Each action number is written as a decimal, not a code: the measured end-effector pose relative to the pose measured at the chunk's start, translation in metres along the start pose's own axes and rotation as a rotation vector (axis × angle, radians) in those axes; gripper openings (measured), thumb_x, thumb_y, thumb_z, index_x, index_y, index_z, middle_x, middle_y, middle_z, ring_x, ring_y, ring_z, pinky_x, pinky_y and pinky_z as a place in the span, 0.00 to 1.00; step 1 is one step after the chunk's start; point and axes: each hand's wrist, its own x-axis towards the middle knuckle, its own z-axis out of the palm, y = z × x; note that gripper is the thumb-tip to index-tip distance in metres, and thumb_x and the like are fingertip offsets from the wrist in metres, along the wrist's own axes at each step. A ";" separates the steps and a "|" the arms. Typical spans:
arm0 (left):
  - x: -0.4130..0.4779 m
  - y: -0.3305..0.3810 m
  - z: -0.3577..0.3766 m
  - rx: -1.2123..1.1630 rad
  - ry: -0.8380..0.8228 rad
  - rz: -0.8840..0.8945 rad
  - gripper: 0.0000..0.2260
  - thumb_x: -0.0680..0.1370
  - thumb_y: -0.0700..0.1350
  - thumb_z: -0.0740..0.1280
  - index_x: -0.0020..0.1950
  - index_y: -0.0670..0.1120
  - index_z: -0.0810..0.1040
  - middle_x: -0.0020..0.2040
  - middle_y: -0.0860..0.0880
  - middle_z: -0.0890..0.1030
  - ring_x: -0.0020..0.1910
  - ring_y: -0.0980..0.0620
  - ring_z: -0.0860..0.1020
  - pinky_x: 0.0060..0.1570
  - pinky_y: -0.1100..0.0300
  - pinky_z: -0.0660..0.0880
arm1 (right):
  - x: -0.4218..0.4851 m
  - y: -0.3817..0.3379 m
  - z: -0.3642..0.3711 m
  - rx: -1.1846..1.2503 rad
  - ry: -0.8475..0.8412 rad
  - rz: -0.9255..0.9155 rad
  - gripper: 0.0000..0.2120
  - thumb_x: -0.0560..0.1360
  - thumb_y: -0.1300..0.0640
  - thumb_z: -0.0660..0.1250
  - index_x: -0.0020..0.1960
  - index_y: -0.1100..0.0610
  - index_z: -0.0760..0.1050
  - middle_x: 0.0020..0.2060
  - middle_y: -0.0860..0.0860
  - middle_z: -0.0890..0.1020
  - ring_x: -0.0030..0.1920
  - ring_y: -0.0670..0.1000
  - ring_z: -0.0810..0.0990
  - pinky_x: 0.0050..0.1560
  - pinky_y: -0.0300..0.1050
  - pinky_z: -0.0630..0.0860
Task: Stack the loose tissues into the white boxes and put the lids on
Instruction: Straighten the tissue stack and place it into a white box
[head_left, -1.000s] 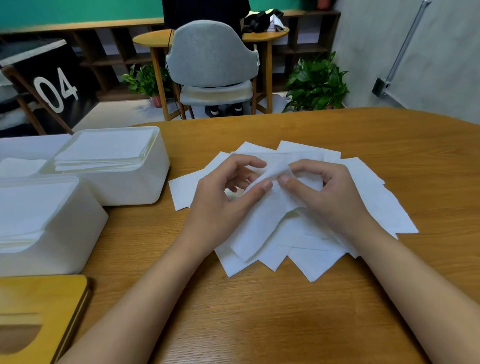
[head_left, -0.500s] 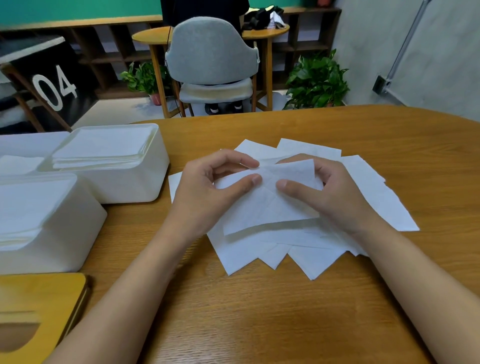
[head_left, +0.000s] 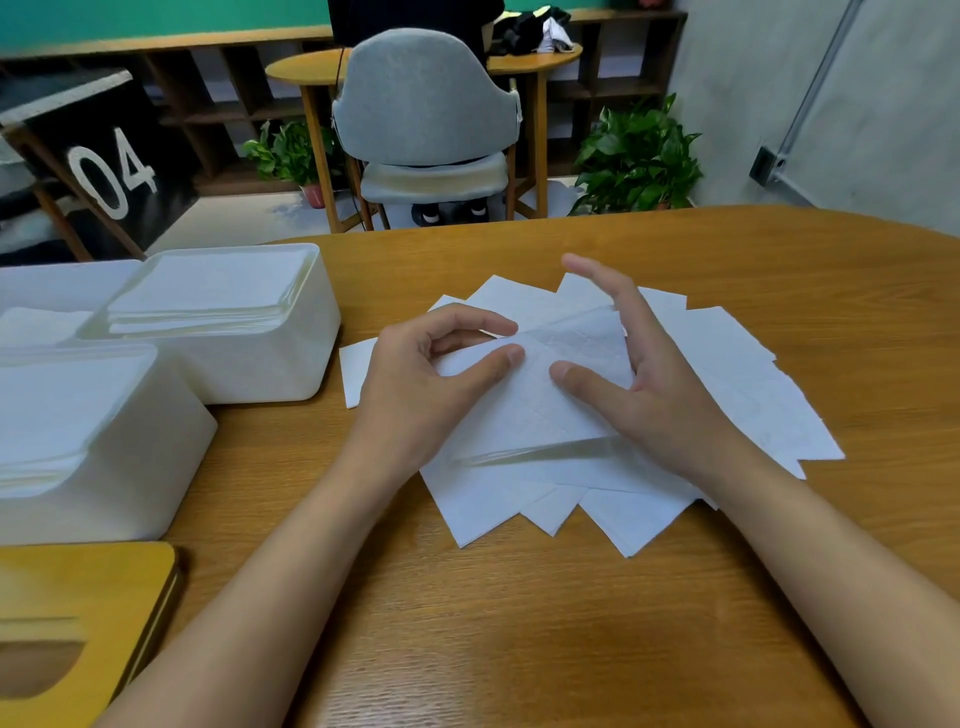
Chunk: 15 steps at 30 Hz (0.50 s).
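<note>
Wooden table (head_left: 519, 634): top tissue (head_left: 566, 400) lies lengthwise left-right, left hand (head_left: 415, 389) pinching.

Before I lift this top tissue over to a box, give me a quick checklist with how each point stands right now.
1. Left hand pinches the top tissue: ok.
2. Right hand clear of that tissue: not ok, its thumb rests on it.
3. Only one sheet pinched: cannot tell.
4. Far box open: ok, no lid, stack near the rim.
5. Near box open: ok, no lid; room left cannot tell.
6. Wooden lid at hand: ok, beside the near box.
</note>
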 end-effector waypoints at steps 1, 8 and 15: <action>-0.001 0.000 0.001 0.007 0.001 0.007 0.07 0.77 0.44 0.78 0.54 0.49 0.87 0.53 0.57 0.87 0.56 0.57 0.84 0.59 0.54 0.81 | 0.000 -0.001 0.000 -0.006 0.006 -0.013 0.33 0.82 0.58 0.70 0.81 0.42 0.60 0.76 0.29 0.64 0.77 0.32 0.59 0.74 0.30 0.60; 0.002 -0.001 -0.001 0.024 -0.061 -0.126 0.13 0.81 0.54 0.72 0.65 0.60 0.80 0.63 0.61 0.80 0.64 0.64 0.76 0.63 0.64 0.73 | 0.003 0.001 -0.004 0.095 0.128 -0.077 0.32 0.81 0.68 0.69 0.79 0.51 0.61 0.75 0.35 0.65 0.73 0.31 0.65 0.66 0.27 0.65; 0.001 -0.001 0.001 -0.071 0.031 -0.111 0.13 0.79 0.42 0.75 0.63 0.50 0.83 0.56 0.51 0.84 0.43 0.61 0.82 0.36 0.67 0.77 | 0.003 0.001 -0.007 0.157 0.012 0.061 0.16 0.80 0.59 0.72 0.66 0.46 0.81 0.63 0.42 0.83 0.65 0.47 0.81 0.67 0.52 0.77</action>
